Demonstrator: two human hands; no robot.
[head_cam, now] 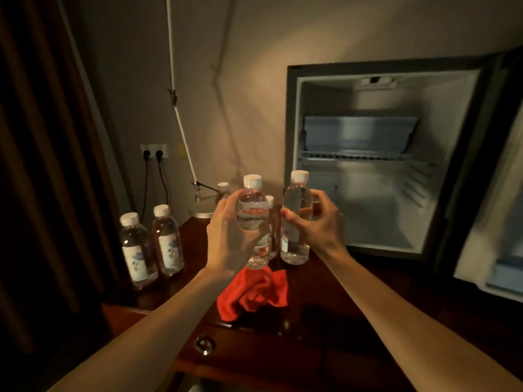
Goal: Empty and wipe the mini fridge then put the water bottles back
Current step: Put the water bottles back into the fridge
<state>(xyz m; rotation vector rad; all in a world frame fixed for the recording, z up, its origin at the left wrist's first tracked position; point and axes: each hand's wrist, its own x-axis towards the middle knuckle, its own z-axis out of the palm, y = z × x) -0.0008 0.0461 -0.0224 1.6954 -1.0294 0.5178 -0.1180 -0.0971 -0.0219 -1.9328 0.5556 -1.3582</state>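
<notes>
Head view: left hand [226,230] wraps a full water bottle [252,206] at mid-body, lifted above the worktop [353,290]; right hand [317,222] grips a second bottle [295,219] standing near the open mini fridge [365,162], cavity bare. Two more bottles [152,241] stand left; red cloth [254,292] lies bunched below the hands. Full bottles likely hefty, smooth plastic, possibly slick; hold at the waist. Bottles behind the hands partly hidden; labels blurred; fridge door cut off.
</notes>
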